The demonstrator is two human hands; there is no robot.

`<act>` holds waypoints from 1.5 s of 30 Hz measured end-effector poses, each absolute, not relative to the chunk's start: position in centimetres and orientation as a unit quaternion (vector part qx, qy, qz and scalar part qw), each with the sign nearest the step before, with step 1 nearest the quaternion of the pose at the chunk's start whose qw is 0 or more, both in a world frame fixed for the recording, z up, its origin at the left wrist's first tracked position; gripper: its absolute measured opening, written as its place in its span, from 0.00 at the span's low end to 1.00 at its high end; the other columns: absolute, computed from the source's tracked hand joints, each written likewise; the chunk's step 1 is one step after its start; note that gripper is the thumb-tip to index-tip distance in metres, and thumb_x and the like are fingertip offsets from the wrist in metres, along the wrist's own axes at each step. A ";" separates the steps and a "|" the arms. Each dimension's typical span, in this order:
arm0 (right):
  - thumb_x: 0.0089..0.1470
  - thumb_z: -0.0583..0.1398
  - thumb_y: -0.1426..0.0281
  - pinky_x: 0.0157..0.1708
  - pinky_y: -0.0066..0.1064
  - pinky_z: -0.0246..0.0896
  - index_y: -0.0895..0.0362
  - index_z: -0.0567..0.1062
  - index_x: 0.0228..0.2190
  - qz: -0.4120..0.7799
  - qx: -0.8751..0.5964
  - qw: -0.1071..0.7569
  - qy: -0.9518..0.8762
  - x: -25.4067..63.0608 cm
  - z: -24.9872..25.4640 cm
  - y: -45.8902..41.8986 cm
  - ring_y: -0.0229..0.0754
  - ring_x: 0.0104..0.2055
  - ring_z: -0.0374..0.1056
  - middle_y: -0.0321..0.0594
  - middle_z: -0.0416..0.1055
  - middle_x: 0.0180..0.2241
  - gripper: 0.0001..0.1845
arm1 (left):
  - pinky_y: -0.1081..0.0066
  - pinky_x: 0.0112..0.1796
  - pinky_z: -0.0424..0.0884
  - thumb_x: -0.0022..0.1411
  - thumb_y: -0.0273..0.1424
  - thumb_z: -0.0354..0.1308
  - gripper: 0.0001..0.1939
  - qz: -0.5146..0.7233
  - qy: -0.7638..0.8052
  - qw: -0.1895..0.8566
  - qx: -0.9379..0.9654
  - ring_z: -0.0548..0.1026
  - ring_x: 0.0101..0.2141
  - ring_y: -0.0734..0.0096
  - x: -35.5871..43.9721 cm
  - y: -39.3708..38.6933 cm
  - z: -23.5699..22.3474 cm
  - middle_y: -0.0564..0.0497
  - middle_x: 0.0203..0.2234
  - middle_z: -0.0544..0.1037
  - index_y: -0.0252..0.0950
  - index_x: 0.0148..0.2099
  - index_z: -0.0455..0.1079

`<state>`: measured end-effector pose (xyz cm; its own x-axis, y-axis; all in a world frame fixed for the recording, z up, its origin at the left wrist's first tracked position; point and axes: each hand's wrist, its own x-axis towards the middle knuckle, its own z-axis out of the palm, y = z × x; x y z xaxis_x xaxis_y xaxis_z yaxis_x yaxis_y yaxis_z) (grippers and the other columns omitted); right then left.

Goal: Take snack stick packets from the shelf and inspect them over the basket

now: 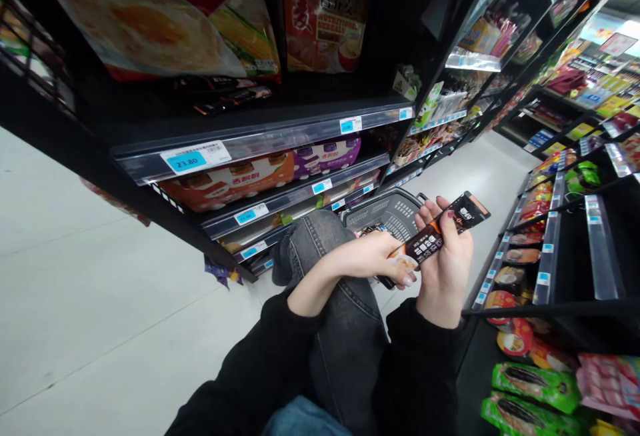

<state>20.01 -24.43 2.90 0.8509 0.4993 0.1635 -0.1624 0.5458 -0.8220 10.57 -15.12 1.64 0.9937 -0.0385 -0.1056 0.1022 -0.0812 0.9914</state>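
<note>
In front of my bent knee, both hands hold slim black-and-orange sachets (425,243), perhaps a small stack; I cannot tell how many. My left hand (375,256) grips the near end, thumb and fingers closed around it. The far part lies across the palm of my right hand (447,259), with the thumb pressed on top and the fingers curled beneath. Similar dark sachets (233,97) lie loose on the upper shelf at left, below a large oatmeal bag (165,19).
A grey basket (385,213) stands on the floor behind my hands, partly hidden. To its left are shelf rails (275,136) with price tags, boxed cups (240,179) and a cereal bag (327,16). Shelves at right carry cup noodles (515,337) and green bags (535,386).
</note>
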 end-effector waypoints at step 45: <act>0.45 0.67 0.63 0.42 0.32 0.64 0.60 0.71 0.41 0.260 -0.516 0.777 -0.249 21.6 1.4 -24.3 0.37 0.39 0.68 0.41 0.72 0.38 0.23 | 0.65 0.40 0.70 0.68 0.26 0.43 0.16 0.226 0.240 0.237 0.914 0.75 0.40 0.60 12.2 -18.1 0.8 0.43 0.39 0.74 0.32 0.54 0.65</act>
